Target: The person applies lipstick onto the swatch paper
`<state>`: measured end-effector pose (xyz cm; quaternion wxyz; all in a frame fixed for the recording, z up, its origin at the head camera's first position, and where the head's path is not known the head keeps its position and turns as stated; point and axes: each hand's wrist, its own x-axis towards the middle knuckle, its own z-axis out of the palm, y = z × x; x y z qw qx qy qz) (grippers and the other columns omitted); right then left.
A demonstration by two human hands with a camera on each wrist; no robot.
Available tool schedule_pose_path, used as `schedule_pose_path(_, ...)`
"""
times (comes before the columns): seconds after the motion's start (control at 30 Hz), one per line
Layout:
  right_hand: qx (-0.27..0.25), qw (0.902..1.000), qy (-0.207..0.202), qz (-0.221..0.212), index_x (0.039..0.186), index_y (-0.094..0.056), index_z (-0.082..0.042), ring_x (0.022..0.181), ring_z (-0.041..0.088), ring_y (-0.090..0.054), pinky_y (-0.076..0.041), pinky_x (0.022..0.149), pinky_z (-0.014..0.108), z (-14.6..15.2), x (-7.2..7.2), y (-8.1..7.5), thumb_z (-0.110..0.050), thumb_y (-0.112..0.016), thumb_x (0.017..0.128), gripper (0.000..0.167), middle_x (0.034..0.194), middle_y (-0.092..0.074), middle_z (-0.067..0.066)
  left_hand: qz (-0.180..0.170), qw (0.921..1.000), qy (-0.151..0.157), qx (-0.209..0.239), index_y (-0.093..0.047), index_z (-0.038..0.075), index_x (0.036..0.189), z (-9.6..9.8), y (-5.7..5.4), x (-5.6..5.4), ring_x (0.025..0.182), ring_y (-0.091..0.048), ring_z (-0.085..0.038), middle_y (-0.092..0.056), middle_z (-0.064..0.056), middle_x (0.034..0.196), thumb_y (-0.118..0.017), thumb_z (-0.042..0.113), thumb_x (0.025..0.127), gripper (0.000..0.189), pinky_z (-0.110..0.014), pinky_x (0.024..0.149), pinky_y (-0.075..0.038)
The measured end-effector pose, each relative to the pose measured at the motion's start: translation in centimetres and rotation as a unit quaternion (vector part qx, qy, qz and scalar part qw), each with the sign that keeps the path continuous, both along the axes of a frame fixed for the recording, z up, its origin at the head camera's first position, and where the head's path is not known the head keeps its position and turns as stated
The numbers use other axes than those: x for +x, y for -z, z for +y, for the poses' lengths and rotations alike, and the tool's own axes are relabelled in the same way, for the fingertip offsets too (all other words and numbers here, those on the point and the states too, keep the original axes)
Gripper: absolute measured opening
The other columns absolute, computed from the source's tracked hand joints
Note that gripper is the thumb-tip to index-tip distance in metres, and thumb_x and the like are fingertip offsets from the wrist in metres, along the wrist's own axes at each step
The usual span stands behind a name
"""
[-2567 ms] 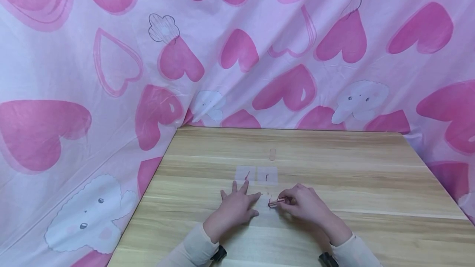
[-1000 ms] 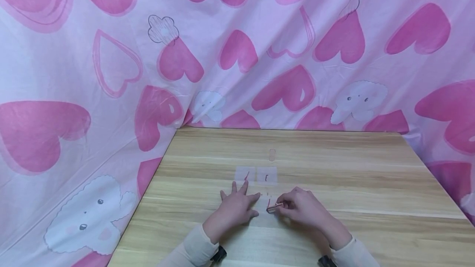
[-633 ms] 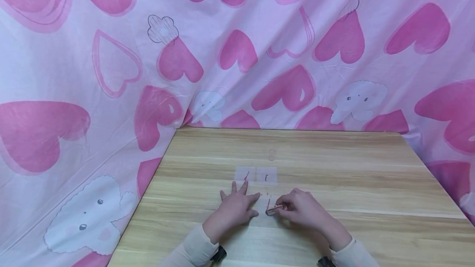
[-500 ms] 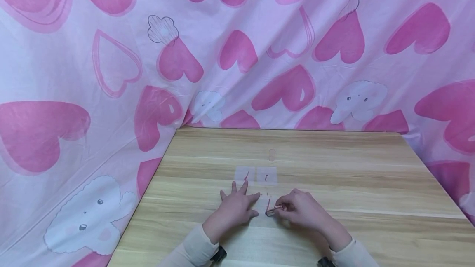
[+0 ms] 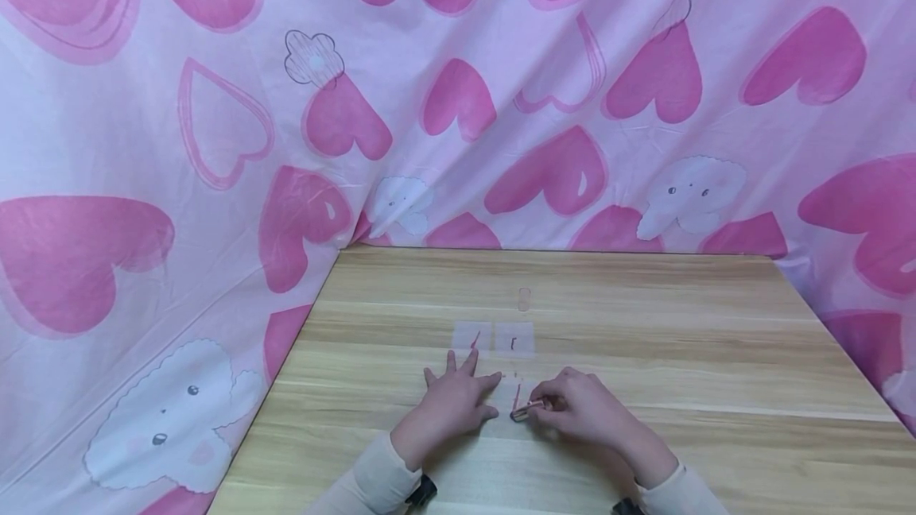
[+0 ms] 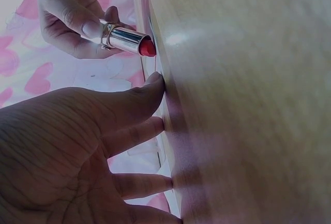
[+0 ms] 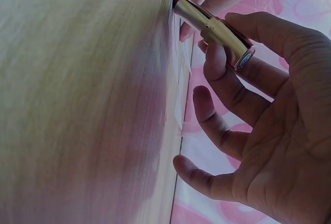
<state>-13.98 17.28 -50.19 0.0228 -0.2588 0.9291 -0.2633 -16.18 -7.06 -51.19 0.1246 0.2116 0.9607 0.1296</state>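
Observation:
In the head view my right hand [image 5: 594,412] pinches a lipstick [image 5: 528,408] between thumb and fingers. Its gold-coloured tube [image 7: 217,35] and red tip [image 6: 147,47] show in the wrist views, tip low against the surface. A red stroke [image 5: 518,396] runs up from the tip; whether a sheet lies beneath it is hard to tell. Just left of it, my left hand [image 5: 458,397] rests on the table with fingers spread and straight, holding nothing. Beyond the fingertips lie two thin pale square sheets: the left sheet [image 5: 461,331] bears a slanted red mark, the right sheet [image 5: 525,330] a hooked one.
The wood-grain table [image 5: 680,324] stretches out around both hands. Farther back lies a small, faint, clear-looking oblong outline [image 5: 525,299]. Small red specks dot the area above the stroke. A pink curtain with hearts [image 5: 458,98] hangs behind and along the left edge.
My right hand has drawn the lipstick toward me and slightly left, and the red stroke behind its tip has grown longer. The left hand has stayed in place.

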Motion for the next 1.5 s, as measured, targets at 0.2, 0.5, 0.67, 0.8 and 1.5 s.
schedule_pose_path(0.2, -0.010, 0.9999, -0.006, 0.008, 0.097, -0.078, -0.027, 0.071, 0.005, -0.048, -0.038, 0.062, 0.024, 0.3, -0.1, 0.0, -0.035, -0.077, 0.088, 0.012, 0.074, -0.054, -0.024, 0.003, 1.0000, 0.002, -0.003, -0.060, 0.035, 0.140, 0.0, 0.0, 0.0, 0.139, -0.027, -0.060, -0.034, -0.019, 0.159, -0.072, 0.050, 0.088, 0.056, -0.086, 0.094, -0.024)
schedule_pose_path(0.5, -0.046, 0.9988, 0.011, 0.014, 0.098, -0.077, -0.023, 0.074, 0.006, -0.053, -0.045, 0.064, 0.024, 1.1, -0.8, -0.3, -0.039, -0.073, 0.092, 0.018, 0.077, -0.057, -0.022, -0.003, 1.0000, -0.001, 0.004, -0.060, 0.034, 0.140, 0.1, -0.3, 0.0, 0.139, -0.026, -0.060, -0.034, -0.019, 0.159, -0.072, 0.049, 0.088, 0.056, -0.086, 0.094, -0.023)
schedule_pose_path(0.67, -0.071, 0.9972, 0.012, 0.019, 0.100, -0.076, -0.023, 0.077, 0.007, -0.055, -0.048, 0.068, 0.026, 1.5, -1.1, -0.4, -0.034, -0.073, 0.093, 0.014, 0.080, -0.060, -0.023, 0.001, 1.0000, 0.001, 0.004, -0.060, 0.034, 0.140, 0.1, -0.4, -0.1, 0.138, -0.027, -0.061, -0.034, -0.020, 0.159, -0.073, 0.049, 0.087, 0.056, -0.086, 0.094, -0.023)
schedule_pose_path(0.8, -0.092, 0.9954, 0.006, 0.025, 0.102, -0.075, -0.022, 0.078, 0.010, -0.057, -0.047, 0.069, 0.027, 1.7, -1.3, -0.4, -0.030, -0.072, 0.094, 0.011, 0.082, -0.064, -0.021, 0.011, 0.9999, 0.004, 0.001, -0.061, 0.034, 0.139, 0.1, -0.3, -0.2, 0.138, -0.029, -0.061, -0.036, -0.020, 0.158, -0.074, 0.049, 0.086, 0.057, -0.086, 0.093, -0.025)
schedule_pose_path(1.5, -0.120, 0.9913, 0.050, 0.018, 0.105, -0.072, -0.028, 0.093, 0.004, -0.061, -0.052, 0.086, 0.044, 2.0, -1.8, -0.6, -0.036, -0.064, 0.099, 0.013, 0.094, -0.066, -0.023, 0.023, 0.9997, -0.002, -0.001, -0.059, 0.032, 0.141, 0.2, -0.7, -0.2, 0.137, -0.033, -0.059, -0.037, -0.017, 0.158, -0.070, 0.053, 0.089, 0.058, -0.087, 0.095, -0.021)
